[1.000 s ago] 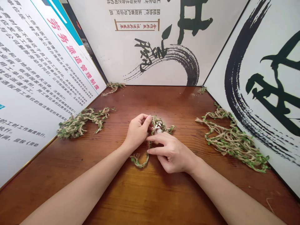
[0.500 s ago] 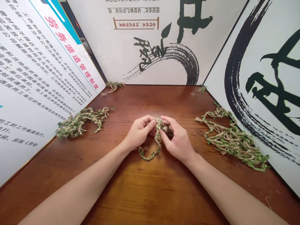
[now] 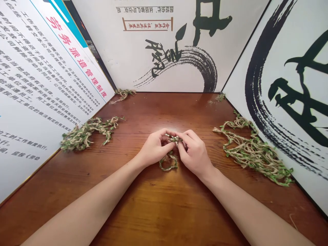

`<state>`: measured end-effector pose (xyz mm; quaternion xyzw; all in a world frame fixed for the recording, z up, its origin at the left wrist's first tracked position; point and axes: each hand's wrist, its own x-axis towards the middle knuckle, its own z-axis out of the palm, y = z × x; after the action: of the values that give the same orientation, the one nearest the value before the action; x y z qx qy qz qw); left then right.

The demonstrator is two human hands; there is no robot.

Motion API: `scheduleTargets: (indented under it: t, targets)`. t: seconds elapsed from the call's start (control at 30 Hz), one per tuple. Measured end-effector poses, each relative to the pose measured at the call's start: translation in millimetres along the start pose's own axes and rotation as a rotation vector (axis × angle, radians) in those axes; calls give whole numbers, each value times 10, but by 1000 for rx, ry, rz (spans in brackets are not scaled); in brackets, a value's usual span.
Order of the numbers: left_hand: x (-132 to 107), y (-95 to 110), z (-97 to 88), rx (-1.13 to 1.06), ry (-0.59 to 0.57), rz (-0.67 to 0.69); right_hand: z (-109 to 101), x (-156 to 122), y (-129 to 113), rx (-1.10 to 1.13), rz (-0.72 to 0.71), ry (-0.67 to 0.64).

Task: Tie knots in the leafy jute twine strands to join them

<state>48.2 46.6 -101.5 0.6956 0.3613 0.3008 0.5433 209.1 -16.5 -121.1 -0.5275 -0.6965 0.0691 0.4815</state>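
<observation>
My left grip (image 3: 155,146) and right grip (image 3: 195,150) meet over the middle of the wooden surface (image 3: 159,208), thumbs and forefingers closed to a narrow pinch on a leafy cord (image 3: 175,139). One stretch of it passes between my fingertips, while a loop hangs on the near side, just below my left thumb. How much more my fingers hide, I cannot tell. To my left lies a tangled pile (image 3: 85,136) of similar cord, and to my right a wider heap (image 3: 252,155). A small bunch (image 3: 124,93) sits in the far left corner, a green scrap (image 3: 220,97) in the far right.
</observation>
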Motion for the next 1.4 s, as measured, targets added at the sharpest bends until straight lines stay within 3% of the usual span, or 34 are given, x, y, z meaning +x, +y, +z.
scheduleTargets:
  t: [0.17, 0.37, 1.4]
  targets:
    - [31, -39, -14, -82, 33, 44, -1, 11, -22, 8, 60, 8]
    - [24, -45, 9, 51, 127, 58, 10, 16, -9, -20, 86, 18]
    - [4, -83, 14, 224, 271, 78, 17, 21, 41, -130, 172, 68]
